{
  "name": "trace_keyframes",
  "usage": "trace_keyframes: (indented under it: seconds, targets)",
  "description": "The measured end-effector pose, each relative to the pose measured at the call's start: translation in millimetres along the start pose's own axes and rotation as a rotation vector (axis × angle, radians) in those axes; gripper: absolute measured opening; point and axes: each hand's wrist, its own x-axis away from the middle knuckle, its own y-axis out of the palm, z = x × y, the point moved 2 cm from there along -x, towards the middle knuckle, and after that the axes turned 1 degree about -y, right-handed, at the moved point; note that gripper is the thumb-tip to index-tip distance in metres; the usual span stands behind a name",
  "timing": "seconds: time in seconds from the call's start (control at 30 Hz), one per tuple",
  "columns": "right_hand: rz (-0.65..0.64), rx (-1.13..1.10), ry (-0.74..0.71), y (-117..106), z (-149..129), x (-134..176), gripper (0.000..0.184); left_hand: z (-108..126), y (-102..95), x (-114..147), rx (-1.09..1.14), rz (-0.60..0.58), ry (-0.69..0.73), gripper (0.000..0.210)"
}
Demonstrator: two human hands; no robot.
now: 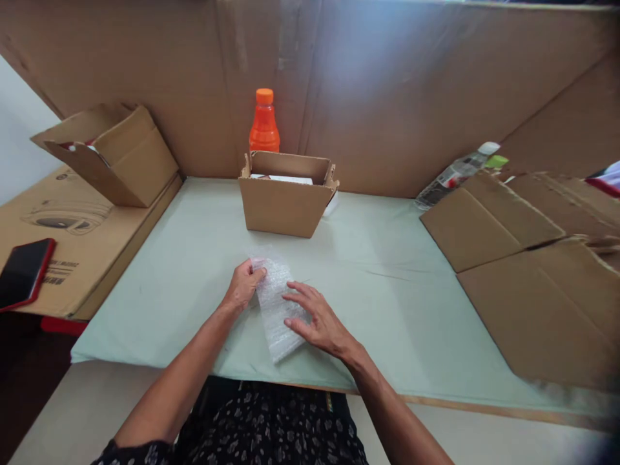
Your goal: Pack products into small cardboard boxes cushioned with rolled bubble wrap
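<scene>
A clear bubble wrap bag (274, 323) lies slanted over the pale green cloth near the table's front edge. My left hand (245, 283) pinches its upper left edge between thumb and fingers. Spread fingers and a lifted thumb show on my right hand (317, 318), which rests over or hovers just above the bag's right side; contact is hard to judge. Whether anything is inside the bag, I cannot tell. Beyond both hands stands an open cardboard box (283, 205) with white and brown items in it.
Behind the box is an orange bottle (264, 126). Open cartons stand at left (138, 152) and right (533, 297). A clear plastic bottle (455, 174) leans at the back right. On a flat carton at left lies a red-edged phone (24, 274). Cardboard walls (387, 97) enclose the back.
</scene>
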Motion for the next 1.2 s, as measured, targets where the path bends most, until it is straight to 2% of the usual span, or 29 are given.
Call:
trace_keyframes:
  seconds: [0.07,0.13,0.27,0.43,0.53,0.6,0.7,0.77,0.87,0.93,1.0,1.1,1.2]
  targets:
    - [-0.101,0.141,-0.043,10,-2,18,0.042,-1,-3.8,-7,-0.034,-0.008,0.012,0.028]
    - [-0.139,0.22,-0.067,20,-6,41,0.038,-1,-5.5,-15,-0.065,-0.022,0.025,0.028]
    - [-0.061,0.225,-0.019,32,-19,74,0.032,1,2.5,-24,-0.119,-0.08,0.074,0.025]
    - [0.07,0.176,0.079,27,-17,72,0.041,24,19.7,-21,-0.166,-0.269,0.184,0.032]
    - [0.113,0.246,0.057,27,-9,62,0.057,33,20.6,-24,-0.248,-0.334,0.221,0.037]
    - [0.095,0.275,0.023,34,-7,56,0.059,31,17.1,-32,-0.336,-0.304,0.22,0.038]
    - [0.099,0.24,0.001,49,-14,54,0.034,21,11.2,-48,-0.48,-0.215,0.204,0.043]
    - [0.098,0.163,-0.056,59,-26,58,0.033,16,9.3,-54,-0.562,-0.159,0.206,0.051]
    - [-0.003,0.049,-0.179,71,-42,66,0.03,13,9.4,-56,-0.651,-0.086,0.219,0.06]
    - [-0.045,0.024,-0.198,74,-48,70,0.02,13,9.9,-55,-0.684,-0.05,0.222,0.061]
    - [-0.006,0.03,-0.192,68,-52,70,0.012,13,9.7,-53,-0.699,-0.025,0.225,0.061]
    - [0.059,0.045,-0.245,50,-63,64,0.01,13,9.6,-53,-0.705,0.006,0.241,0.06]
    - [0.021,0.063,-0.35,34,-74,57,0.009,14,13.1,-55,-0.719,0.046,0.266,0.062]
